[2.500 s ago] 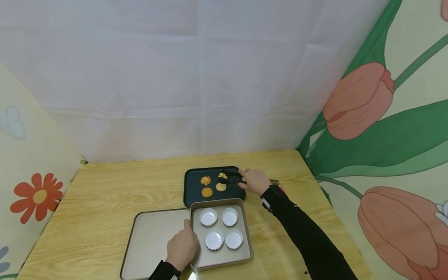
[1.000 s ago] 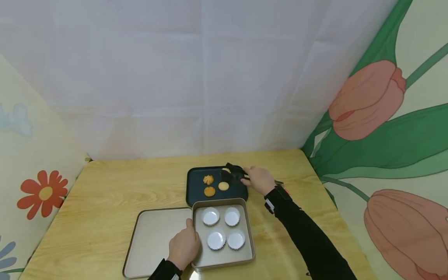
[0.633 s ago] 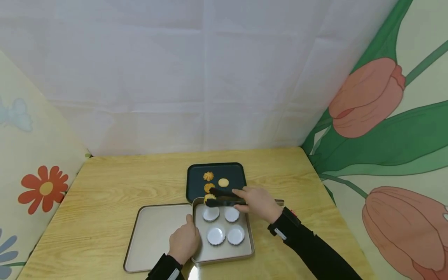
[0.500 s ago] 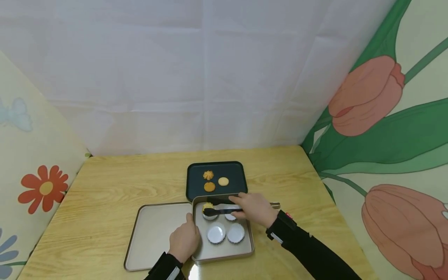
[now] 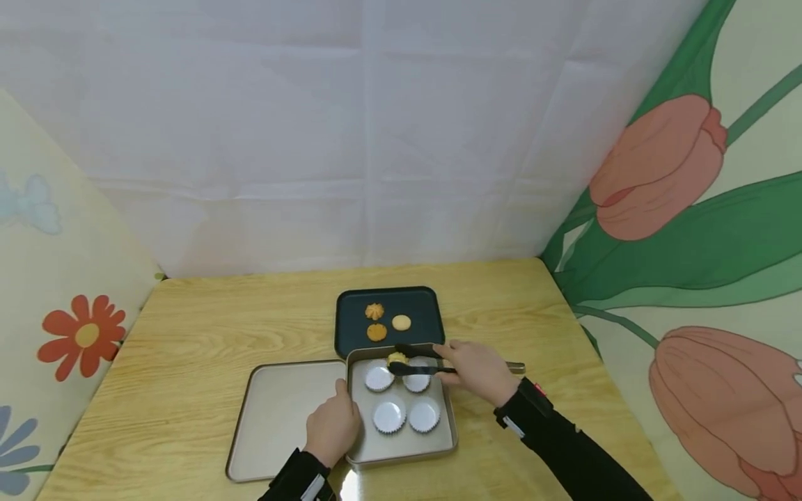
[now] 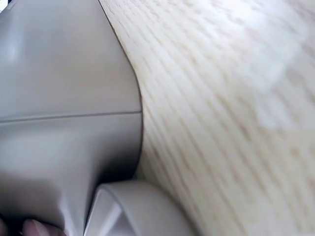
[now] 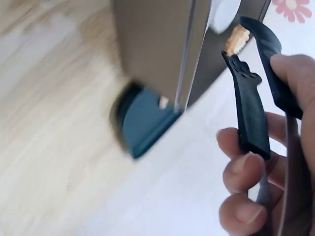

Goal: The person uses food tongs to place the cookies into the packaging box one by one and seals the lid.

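Note:
My right hand [image 5: 479, 372] grips a pair of tongs [image 5: 426, 370] with black tips. Between those tips a small yellow cookie [image 5: 397, 358] is pinched above the square baking pan [image 5: 401, 451], near its back wall. The right wrist view gives a closer look at the held cookie [image 7: 237, 40]. Several white fluted cups, among them a front left one [image 5: 389, 415], sit in two rows inside the pan. At the pan's left wall, my left hand [image 5: 332, 424] holds the rim with the thumb on top. Its fingertips [image 6: 40, 229] show against metal in the left wrist view.
Behind the pan lies a dark tray [image 5: 351, 306] bearing a ridged cookie [image 5: 374, 311], a round brown cookie [image 5: 376, 332] and a pale cookie [image 5: 402, 322]. A flat metal tray [image 5: 285, 417] lies left of the pan on the wooden table [image 5: 207, 348].
The tongs took the yellow cookie off the dark tray and carried it over the pan to the back left cup, then shifted right. My left hand stayed on the pan.

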`<state>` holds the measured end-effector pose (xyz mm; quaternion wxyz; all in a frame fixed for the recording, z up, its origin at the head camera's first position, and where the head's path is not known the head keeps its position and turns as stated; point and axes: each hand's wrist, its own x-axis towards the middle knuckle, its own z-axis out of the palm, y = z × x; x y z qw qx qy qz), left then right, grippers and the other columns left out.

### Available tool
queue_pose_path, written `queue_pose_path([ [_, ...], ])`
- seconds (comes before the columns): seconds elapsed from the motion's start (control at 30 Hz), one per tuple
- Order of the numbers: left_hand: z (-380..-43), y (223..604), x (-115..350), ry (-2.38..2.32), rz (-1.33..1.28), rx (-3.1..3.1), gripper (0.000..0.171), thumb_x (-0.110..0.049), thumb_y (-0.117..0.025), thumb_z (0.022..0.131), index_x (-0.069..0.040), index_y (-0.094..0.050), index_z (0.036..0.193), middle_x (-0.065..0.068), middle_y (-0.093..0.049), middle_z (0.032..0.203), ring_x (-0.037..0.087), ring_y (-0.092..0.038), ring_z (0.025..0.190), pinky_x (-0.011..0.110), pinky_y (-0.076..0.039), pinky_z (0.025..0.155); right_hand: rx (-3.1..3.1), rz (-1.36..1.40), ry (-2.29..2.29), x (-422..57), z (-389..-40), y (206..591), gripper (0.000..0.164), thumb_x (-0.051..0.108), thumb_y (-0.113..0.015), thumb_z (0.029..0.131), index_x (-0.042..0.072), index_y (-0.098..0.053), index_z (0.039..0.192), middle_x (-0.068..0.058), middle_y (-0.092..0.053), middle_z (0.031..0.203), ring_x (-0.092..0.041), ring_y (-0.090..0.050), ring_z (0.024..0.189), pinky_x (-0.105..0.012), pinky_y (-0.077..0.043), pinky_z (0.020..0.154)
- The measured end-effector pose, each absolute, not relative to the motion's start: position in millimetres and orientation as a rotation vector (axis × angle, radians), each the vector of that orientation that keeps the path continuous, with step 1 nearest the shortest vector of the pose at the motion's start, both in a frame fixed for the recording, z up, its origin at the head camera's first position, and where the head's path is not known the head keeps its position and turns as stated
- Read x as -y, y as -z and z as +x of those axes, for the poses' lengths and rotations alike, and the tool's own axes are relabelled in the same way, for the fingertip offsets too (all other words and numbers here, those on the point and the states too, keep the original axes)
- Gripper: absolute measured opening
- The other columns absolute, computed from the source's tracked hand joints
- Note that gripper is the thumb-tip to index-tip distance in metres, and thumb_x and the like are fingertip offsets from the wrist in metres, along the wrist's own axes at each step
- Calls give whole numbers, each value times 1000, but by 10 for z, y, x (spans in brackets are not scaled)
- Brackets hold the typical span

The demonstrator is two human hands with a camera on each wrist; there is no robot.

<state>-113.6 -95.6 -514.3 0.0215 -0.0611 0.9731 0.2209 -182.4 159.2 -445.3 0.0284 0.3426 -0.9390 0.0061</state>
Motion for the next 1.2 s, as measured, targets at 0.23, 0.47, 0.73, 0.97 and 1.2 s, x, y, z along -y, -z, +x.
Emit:
queue_pose_path([
  [0.23, -1167, 5178, 962, -678, -196, -3003, 33, -13, -42, 87, 6, -42, 114, 15, -56, 62, 31, -55, 53, 45, -39, 45, 2850, 1031, 207, -1779, -1754, 4401, 45, 45, -65, 78, 15, -62, 113, 0, -53, 75, -9, -39, 49, -24, -34, 45],
  [0.47, -1194, 5194, 964, -703, -172, -3001, 30, -13, -40, 87, 6, -42, 111, 13, -54, 60, 29, -55, 51, 43, -38, 44, 2784, 1057, 284, -1729, -1774, 4441, 47, 44, -67, 77, 12, -63, 110, -3, -55, 74, -12, -46, 50, -27, -37, 44],
  [0.73, -1146, 5161, 974, -696, -175, -3003, 33, -13, -41, 87, 7, -42, 113, 15, -55, 61, 30, -55, 52, 43, -38, 44, 2857, 1025, 192, -1741, -1769, 4309, 49, 46, -65, 78, 11, -61, 113, -2, -55, 76, -10, -45, 52, -25, -35, 45],
  [0.97, -1138, 5136, 998, -697, -178, -3015, 30, -13, -43, 86, 6, -42, 110, 14, -55, 62, 30, -55, 51, 43, -38, 44, 2798, 963, 27, -1739, -2247, 4140, 50, 44, -65, 80, 13, -59, 119, -5, -59, 83, -11, -49, 55, -26, -37, 44],
  [1.2, -1138, 5182, 949, -704, -196, -3010, 30, -13, -41, 87, 5, -43, 111, 14, -55, 61, 29, -55, 51, 43, -39, 44, 2866, 1060, 149, -1737, -2776, 4387, 46, 42, -67, 79, 14, -62, 116, -5, -60, 85, -17, -54, 64, -31, -42, 54],
])
